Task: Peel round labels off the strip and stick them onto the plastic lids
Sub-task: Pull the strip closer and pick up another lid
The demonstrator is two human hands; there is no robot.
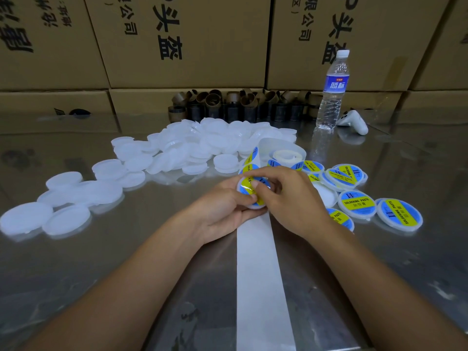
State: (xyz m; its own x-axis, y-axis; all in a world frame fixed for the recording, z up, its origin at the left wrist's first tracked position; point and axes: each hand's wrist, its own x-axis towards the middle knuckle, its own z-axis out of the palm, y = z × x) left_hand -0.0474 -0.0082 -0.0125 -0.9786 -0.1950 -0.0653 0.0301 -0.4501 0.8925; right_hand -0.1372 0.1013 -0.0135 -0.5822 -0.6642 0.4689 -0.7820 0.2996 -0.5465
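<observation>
Hands meet at the middle of the shiny metal worktop (101, 262), both closed on one white plastic lid (253, 205) held just above it. The left hand (222, 206) grips the lid from the left and from beneath, fingers curled under its rim and the thumb laid across the top. The right hand (291, 196) comes in from the right with its fingers bent over the lid's far and right edge, their tips on the blue-and-yellow round label (247, 188) that covers the lid's face. How much of the label is stuck down cannot be told, as the fingers hide part of it.

Under the hands runs the white backing strip (263, 287). It lies flat from the near edge of the worktop, passes beneath the lid, and curls up beyond the hands into a loose roll (281, 155), with more blue-and-yellow labels on the part just past the fingers.

Left of and beyond the hands spreads a heap of plain white lids (202, 148). Right of the right hand lie the labelled lids (357, 203), some overlapping, printed SOLDERING PASTE.

Farther back stand cardboard cores (240, 105), a water bottle (334, 89) and, just beside it, a white controller (353, 121). Cardboard boxes (177, 41) wall the back.
</observation>
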